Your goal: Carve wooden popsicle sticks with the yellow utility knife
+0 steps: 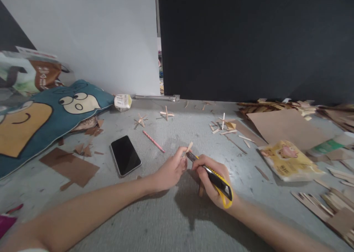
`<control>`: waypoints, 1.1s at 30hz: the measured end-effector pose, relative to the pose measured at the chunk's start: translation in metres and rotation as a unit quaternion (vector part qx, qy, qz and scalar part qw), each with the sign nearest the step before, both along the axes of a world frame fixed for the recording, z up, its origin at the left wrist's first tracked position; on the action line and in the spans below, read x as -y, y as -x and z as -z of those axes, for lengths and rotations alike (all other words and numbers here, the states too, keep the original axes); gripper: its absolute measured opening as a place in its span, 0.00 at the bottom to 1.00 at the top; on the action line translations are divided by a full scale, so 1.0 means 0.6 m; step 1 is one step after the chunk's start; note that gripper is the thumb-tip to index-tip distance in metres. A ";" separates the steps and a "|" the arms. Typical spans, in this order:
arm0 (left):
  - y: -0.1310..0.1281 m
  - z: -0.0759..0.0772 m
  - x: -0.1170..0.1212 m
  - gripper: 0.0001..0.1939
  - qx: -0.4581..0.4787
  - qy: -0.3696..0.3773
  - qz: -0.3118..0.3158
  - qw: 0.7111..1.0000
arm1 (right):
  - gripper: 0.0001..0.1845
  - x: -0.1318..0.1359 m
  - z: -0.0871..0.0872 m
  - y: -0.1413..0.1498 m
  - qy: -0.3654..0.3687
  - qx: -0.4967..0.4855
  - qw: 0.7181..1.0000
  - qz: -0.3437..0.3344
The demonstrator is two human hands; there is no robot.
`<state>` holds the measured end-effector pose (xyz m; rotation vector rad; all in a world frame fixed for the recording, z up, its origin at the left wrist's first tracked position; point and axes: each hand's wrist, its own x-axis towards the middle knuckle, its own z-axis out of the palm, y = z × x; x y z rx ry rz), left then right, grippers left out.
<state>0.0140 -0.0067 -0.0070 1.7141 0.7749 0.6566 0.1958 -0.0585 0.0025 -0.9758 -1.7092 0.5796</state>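
Wooden and pale, a small craft stick [189, 147] is being pinched upright-tilted between the fingertips of the left hand [170, 171], its free end poking up past the thumb so that the end is exposed to the blade. That hand is curling closed around the stick's lower part, with the wrist resting on the grey floor [166, 222], which is likely steadying the piece. The right hand [210, 180] is wrapping firmly around a yellow-and-black utility knife [214, 178], fingers clenched on the handle and the dark tip angled up and left, meeting the stick just beside the left thumb; whether the blade is actually biting into the wood is too small to tell. Both hands are working low and close together, near the middle of the floor. Around them, a black phone [125, 155] is lying face up to the left, a pink pencil [153, 141] is lying just beyond it, and glued stick crosses [167, 114] are sitting farther back. Brown cardboard sheets [286, 128] and a yellow packet [289, 159] are lying to the right, a blue cushion [41, 123] to the left.
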 end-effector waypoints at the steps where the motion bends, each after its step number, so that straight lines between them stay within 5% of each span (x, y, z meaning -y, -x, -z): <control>1: 0.000 0.000 0.000 0.27 -0.001 0.005 0.000 1.000 | 0.14 0.000 0.004 -0.001 0.018 -0.013 1.000 0.000; 10: -0.007 0.005 0.000 0.25 0.110 0.108 -0.023 0.988 | 0.13 0.001 0.023 0.004 0.145 -0.111 0.983 -0.018; 18: -0.003 -0.011 -0.022 0.28 0.140 0.222 -0.034 0.964 | 0.05 -0.001 0.019 0.022 0.078 -0.024 0.996 -0.021; 25: -0.010 -0.013 -0.007 0.20 0.101 0.187 -0.051 0.976 | 0.09 0.004 0.031 0.017 -0.017 0.064 0.998 0.004; 33: -0.009 0.000 -0.001 0.23 0.083 0.120 -0.041 0.988 | 0.03 0.006 0.016 0.014 0.034 0.023 0.999 0.017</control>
